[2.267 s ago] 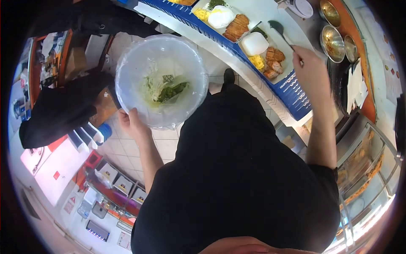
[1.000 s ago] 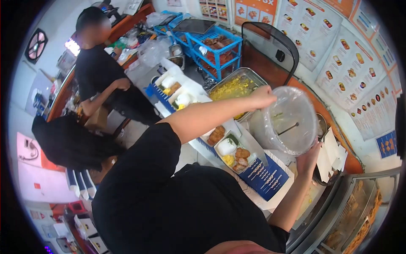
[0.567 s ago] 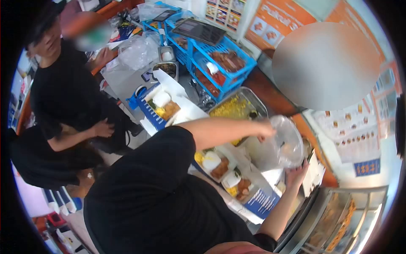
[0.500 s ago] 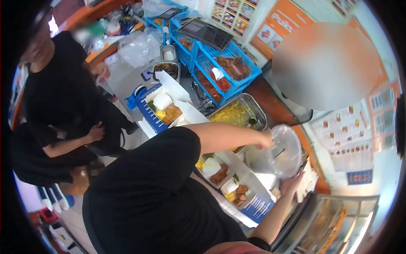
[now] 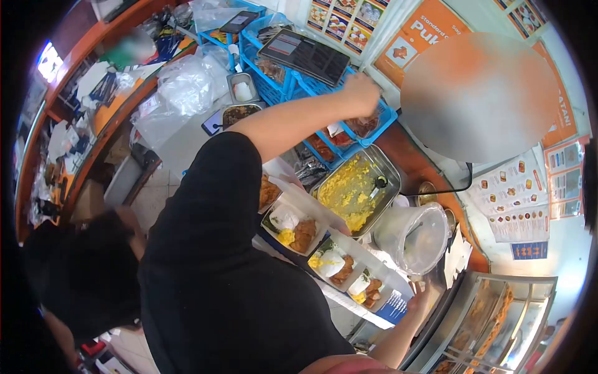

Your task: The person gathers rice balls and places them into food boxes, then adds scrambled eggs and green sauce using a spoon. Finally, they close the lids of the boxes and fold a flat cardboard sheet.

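Observation:
My left hand [image 5: 362,93] is raised over the blue basket [image 5: 387,118], close to the tablet [image 5: 305,55]. Its fingers are curled closed; anything inside them is hidden. My right hand [image 5: 420,298] has its fingers apart, just below the clear plastic tub [image 5: 408,234] and beside the open meal boxes [image 5: 393,305]. White rice [image 5: 332,262], yellow food and browned meat fill the box compartments. Behind the boxes, a metal tray [image 5: 396,169] holds scrambled yellow food [image 5: 346,187] and a dark-handled utensil.
A glass food case [image 5: 498,324] stands at lower right. Small metal containers [image 5: 243,88], a phone [image 5: 212,123] and plastic bags [image 5: 187,84] lie at upper left. Another person in black [image 5: 87,274] is bent low at left. Menus [image 5: 517,193] cover the wall.
My left hand has moved from the tub up over the blue basket. My right hand has left the tub's rim and moved slightly down. The standing person at left is now out of view.

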`<state>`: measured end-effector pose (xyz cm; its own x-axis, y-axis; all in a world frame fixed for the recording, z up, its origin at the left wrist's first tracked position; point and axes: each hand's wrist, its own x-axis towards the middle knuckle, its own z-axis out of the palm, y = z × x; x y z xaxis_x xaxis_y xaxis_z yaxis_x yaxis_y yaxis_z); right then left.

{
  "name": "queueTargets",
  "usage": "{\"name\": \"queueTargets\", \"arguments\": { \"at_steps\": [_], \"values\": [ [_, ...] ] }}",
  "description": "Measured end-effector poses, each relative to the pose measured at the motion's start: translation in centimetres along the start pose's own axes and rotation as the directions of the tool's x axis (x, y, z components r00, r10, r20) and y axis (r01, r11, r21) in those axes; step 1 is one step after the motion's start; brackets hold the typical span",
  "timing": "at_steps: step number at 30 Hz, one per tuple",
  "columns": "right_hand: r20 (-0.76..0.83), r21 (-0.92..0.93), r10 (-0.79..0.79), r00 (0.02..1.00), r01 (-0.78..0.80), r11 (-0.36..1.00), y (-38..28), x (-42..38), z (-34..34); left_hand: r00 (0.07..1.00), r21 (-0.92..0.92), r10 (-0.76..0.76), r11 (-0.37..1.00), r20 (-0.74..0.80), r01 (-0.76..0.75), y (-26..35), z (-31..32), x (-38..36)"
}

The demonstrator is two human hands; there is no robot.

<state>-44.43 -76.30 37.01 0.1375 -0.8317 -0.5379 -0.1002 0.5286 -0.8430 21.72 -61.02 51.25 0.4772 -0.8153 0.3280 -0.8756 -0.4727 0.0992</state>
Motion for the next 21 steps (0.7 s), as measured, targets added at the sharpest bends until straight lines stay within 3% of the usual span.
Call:
{"name": "queueTargets", "arguments": {
  "at_steps": [1, 2, 4, 5, 6, 8, 10, 12, 15, 17, 18, 20, 21],
  "values": [
    [-0.001, -0.143, 0.032, 0.999, -0.032, 0.989, 0.4, 0.8, 0.0, 0.979, -0.010, -0.092, 0.995, 0.183, 0.095, -1.4, 0.5, 0.1],
    [-0.004, -0.139, 0.029, 1.000, -0.029, 0.990, 0.3, 1.7, -0.1, 0.980, -0.012, -0.087, 0.996, 0.180, 0.090, -2.1, 1.1, -0.1],
    [0.049, 0.058, 0.015, 0.999, -0.018, 0.998, -0.8, 2.3, 2.3, 0.957, 0.128, -0.013, 0.991, 0.289, -0.025, -2.9, 1.2, -0.7],
    [-0.069, 0.035, -0.018, 0.997, 0.020, 0.999, -1.8, 1.5, 3.7, 0.958, 0.128, -0.012, 0.991, 0.286, -0.026, -2.9, 1.7, -0.7],
    [-0.070, 0.036, -0.019, 0.997, 0.022, 0.999, -2.2, 1.8, 4.3, 0.964, 0.135, -0.005, 0.990, 0.267, -0.032, -2.6, 2.4, -0.8],
    [-0.126, -0.029, 0.097, 0.987, -0.101, 0.994, -3.0, 2.7, 4.4, 0.969, 0.139, 0.001, 0.990, 0.246, -0.036, -1.9, 2.5, -1.1],
    [-0.122, -0.099, 0.122, 0.985, -0.135, 0.986, -3.2, 3.6, 4.7, 0.893, 0.206, -0.006, 0.974, 0.449, -0.097, -1.1, 1.6, -1.6],
    [-0.123, -0.154, 0.153, 0.981, -0.171, 0.973, -2.8, 4.7, 4.4, 0.912, 0.222, 0.005, 0.969, 0.411, -0.106, -1.0, 2.3, -1.9],
    [0.025, -0.115, 0.126, 0.992, -0.122, 0.986, -2.8, 6.1, 3.6, 0.958, 0.200, 0.009, 0.977, 0.287, -0.069, -0.5, 3.6, -1.4],
    [0.016, -0.212, -0.028, 0.999, 0.031, 0.977, -3.9, 2.5, 5.6, 0.972, 0.046, 0.000, 0.999, 0.234, -0.011, -0.1, 5.0, -0.9],
    [0.019, -0.206, -0.018, 1.000, 0.021, 0.978, -3.4, 2.9, 5.5, 0.971, 0.055, 0.001, 0.998, 0.241, -0.014, -0.3, 4.9, -1.0],
    [0.079, -0.383, 0.029, 0.996, 0.003, 0.924, -2.6, 3.7, 4.4, 0.993, -0.017, 0.014, 1.000, 0.118, -0.012, -0.9, 4.3, -0.8],
    [0.110, -0.369, 0.083, 0.990, -0.037, 0.929, -3.4, 2.7, 4.7, 0.990, -0.048, -0.061, 0.997, 0.125, 0.067, -0.7, 1.9, -0.9]
  ]
}}
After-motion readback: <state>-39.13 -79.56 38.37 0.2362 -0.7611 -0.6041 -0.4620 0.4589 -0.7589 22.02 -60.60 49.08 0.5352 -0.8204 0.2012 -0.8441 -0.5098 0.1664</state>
